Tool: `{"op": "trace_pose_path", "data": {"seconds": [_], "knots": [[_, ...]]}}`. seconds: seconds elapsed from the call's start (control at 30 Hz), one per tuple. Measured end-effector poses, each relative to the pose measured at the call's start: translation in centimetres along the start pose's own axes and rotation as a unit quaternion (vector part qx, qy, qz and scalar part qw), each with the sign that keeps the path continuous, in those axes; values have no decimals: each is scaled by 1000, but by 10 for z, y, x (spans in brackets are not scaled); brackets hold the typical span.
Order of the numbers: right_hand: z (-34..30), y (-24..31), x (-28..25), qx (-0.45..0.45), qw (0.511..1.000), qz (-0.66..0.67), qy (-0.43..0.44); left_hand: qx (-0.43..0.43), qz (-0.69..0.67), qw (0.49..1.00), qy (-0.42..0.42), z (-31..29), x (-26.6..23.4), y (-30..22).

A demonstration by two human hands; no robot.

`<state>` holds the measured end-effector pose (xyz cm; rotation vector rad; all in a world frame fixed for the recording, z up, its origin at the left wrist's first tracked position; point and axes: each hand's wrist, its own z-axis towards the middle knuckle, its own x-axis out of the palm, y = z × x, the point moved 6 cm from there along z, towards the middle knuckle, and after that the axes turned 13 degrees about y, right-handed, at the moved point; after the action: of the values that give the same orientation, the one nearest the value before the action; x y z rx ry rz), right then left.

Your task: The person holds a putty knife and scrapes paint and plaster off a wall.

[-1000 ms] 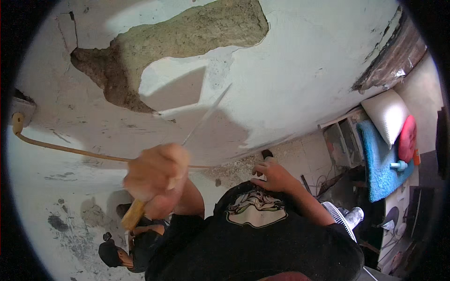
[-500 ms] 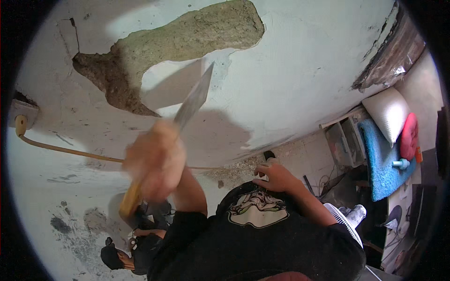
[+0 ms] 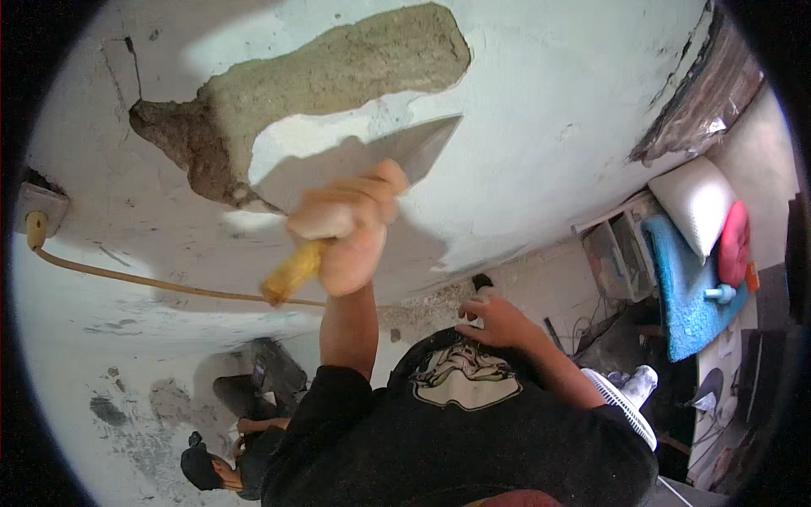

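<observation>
My left hand (image 3: 346,224), blurred by motion, is wrapped round the yellow handle (image 3: 293,272) of a trowel. The trowel's pointed metal blade (image 3: 427,148) juts up and to the right, in front of the white wall (image 3: 541,110). Whether the blade touches the wall I cannot tell. Above it, an irregular patch of bare, brownish plaster (image 3: 338,76) shows where the white surface is gone. My right hand (image 3: 498,321) hovers by the front of my black shirt, fingers loosely bent and apart, with nothing in it.
A yellowish cable (image 3: 152,283) runs along the wall from a socket box (image 3: 40,211) at left. Another person (image 3: 253,452) in a dark cap is low at the left. Rubble (image 3: 427,313) lies along the wall's foot. At right are a cabinet (image 3: 617,253), blue mat (image 3: 688,296) and white sack (image 3: 697,203).
My left hand has moved up and to the right with the trowel, and the blade now tilts further right. My right hand has barely moved.
</observation>
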<state>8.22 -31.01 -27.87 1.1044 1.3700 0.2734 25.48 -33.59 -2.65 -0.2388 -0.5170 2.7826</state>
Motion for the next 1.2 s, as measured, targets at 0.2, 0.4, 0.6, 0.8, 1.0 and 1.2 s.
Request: {"op": "trace_pose_path", "data": {"seconds": [0.2, 0.4, 0.6, 0.8, 1.0, 1.2], "knots": [[-5, -11, -3, 10, 999, 28, -35, 106, 28, 994, 5, 8, -7, -59], [0, -13, 1, 12, 1000, 8, -10, 65, 33, 996, 48, 7, -18, -29], [7, -14, -1, 24, 999, 17, -15, 200, -45, 979, 3, -2, 6, -66], [2, -3, -3, 13, 1000, -1, 14, 74, 47, 996, 5, 19, -6, -32], [0, -13, 2, 6, 1000, -2, -20, 220, -9, 975, 38, 5, 4, -69], [0, -12, 6, 2, 1000, -5, -20, 64, 87, 989, 100, 17, -11, -26]]}}
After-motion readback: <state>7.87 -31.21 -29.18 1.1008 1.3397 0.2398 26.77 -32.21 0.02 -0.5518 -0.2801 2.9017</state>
